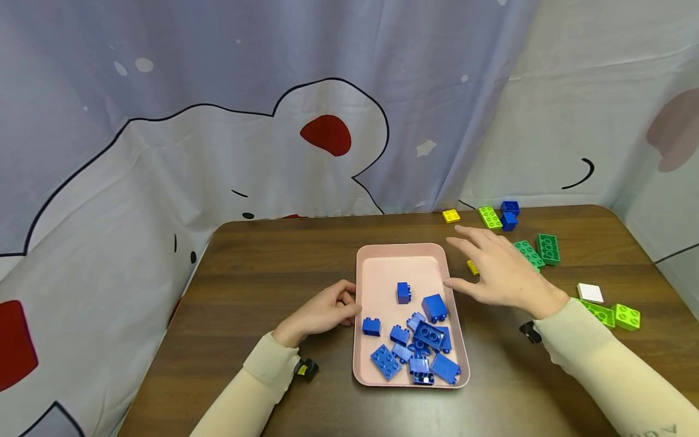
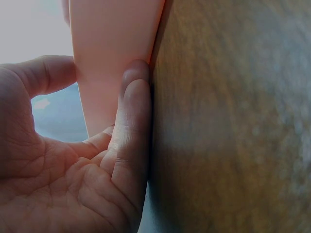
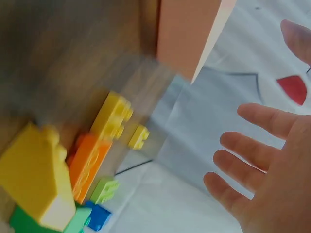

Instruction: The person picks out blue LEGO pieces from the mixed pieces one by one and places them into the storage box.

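Observation:
A pink tray (image 1: 382, 267) stands on the table with several blue bricks (image 1: 385, 362) in it, mostly piled in its near half. One small blue brick (image 1: 403, 293) sits apart toward the tray's middle. My left hand (image 1: 322, 309) holds the tray's left side, its thumb at the rim and its bent fingers against the outer wall (image 2: 104, 43) down by the table. Over the tray's right edge and the table beside it hovers my right hand (image 1: 499, 273), fingers spread and holding nothing. In the right wrist view its fingers (image 3: 252, 148) are parted.
Right of the tray lie green bricks (image 1: 548, 249), lime bricks (image 1: 627, 317), a white piece (image 1: 590, 293) and blue bricks (image 1: 509, 221). Yellow (image 3: 31, 174) and orange bricks (image 3: 90, 165) are partly hidden by my right hand in the head view. A curtain (image 1: 246, 164) hangs behind the table.

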A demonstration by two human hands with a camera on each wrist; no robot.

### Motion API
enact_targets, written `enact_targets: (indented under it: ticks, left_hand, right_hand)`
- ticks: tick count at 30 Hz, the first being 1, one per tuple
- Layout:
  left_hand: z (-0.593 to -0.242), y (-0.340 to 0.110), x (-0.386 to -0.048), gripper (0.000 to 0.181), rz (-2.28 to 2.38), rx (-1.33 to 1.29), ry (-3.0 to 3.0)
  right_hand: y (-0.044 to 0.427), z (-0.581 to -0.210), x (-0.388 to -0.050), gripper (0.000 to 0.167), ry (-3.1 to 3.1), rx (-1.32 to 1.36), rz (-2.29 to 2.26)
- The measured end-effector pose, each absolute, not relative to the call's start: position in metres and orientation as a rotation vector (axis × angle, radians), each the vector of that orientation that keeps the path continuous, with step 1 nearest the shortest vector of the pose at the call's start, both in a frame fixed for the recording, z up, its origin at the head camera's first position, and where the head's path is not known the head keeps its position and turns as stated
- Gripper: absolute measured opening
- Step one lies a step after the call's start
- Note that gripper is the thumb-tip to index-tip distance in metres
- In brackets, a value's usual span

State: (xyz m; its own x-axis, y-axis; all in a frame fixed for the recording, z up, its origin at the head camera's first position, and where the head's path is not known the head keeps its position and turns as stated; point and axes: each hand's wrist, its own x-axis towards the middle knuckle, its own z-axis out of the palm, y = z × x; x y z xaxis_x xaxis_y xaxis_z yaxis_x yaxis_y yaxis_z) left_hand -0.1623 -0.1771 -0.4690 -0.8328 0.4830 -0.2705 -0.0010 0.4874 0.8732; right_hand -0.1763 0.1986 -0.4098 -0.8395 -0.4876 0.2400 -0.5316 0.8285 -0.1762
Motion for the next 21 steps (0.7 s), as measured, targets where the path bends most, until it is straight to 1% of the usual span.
enact_targets:
  ticks: [6, 21]
  left_hand:
    - [-0.469, -0.177, -0.163, 0.046, 1.329, 0.396, 2.24]
    - [-0.468, -0.177, -0.162, 0.045, 1.332, 0.392, 2.239]
  right_hand:
    - [0.214, -0.405, -0.198, 0.077, -2.867, 0.743, 0.339]
    - [0.244, -0.411, -0.241, 0.083, -3.067, 0.561, 0.304]
